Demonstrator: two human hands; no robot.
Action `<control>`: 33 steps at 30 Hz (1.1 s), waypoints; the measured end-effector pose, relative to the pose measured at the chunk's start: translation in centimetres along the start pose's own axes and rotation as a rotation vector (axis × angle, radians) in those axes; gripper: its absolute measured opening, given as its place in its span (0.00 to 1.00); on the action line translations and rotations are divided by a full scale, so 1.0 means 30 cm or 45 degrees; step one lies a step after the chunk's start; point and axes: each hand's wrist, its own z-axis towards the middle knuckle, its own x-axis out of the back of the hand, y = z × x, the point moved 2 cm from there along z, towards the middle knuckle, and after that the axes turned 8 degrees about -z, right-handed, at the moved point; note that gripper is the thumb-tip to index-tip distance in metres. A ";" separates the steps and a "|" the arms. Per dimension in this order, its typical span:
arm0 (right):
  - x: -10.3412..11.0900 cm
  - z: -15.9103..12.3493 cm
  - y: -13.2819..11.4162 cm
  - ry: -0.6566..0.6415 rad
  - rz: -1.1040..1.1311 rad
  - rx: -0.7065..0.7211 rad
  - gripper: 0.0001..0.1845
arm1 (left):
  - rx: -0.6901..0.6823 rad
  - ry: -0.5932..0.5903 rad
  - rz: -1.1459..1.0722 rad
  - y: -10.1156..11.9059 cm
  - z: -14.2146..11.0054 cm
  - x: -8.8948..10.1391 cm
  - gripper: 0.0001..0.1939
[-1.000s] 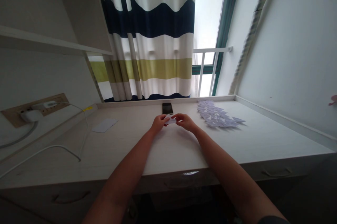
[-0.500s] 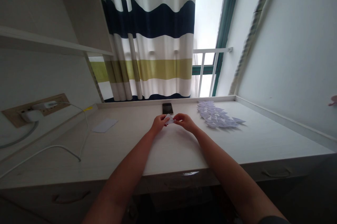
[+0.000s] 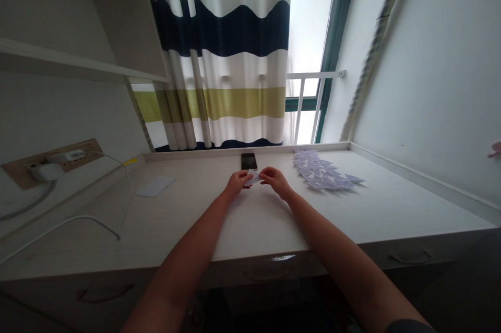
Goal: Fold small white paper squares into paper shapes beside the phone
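Observation:
A small piece of folded white paper [image 3: 253, 178] is between my hands, just above the desk. My left hand [image 3: 236, 182] is closed on its left side, thumb on top. At the right edge of the paper, my right hand [image 3: 274, 180] pinches with thumb and fingertips. Directly beyond the hands lies a dark phone [image 3: 249, 161], its near end close to the paper. To the right rests a pile of folded white paper pieces [image 3: 319, 170] with pointed ends. The paper's exact folds are too small to make out.
Several flat sheets of white paper [image 3: 155, 186] lie on the left of the white desk [image 3: 258, 228]. A white cable [image 3: 94, 218] runs from the wall socket [image 3: 55, 162] over the desk's left side. A striped curtain [image 3: 235, 72] hangs behind the raised back edge.
The paper between my hands has changed shape and angle, from flat to peaked to slanting. My right hand's fingers have shifted slightly at its right edge. The pile and phone stay put.

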 end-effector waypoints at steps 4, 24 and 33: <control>-0.010 0.007 0.017 0.087 0.083 -0.036 0.16 | -0.020 -0.013 0.014 0.002 -0.002 -0.007 0.19; 0.008 0.018 0.037 0.404 -0.211 0.089 0.11 | -0.236 -0.050 0.063 0.010 -0.013 -0.035 0.21; 0.001 0.014 0.026 0.340 0.006 0.019 0.14 | -0.294 0.021 0.143 0.003 -0.004 -0.030 0.13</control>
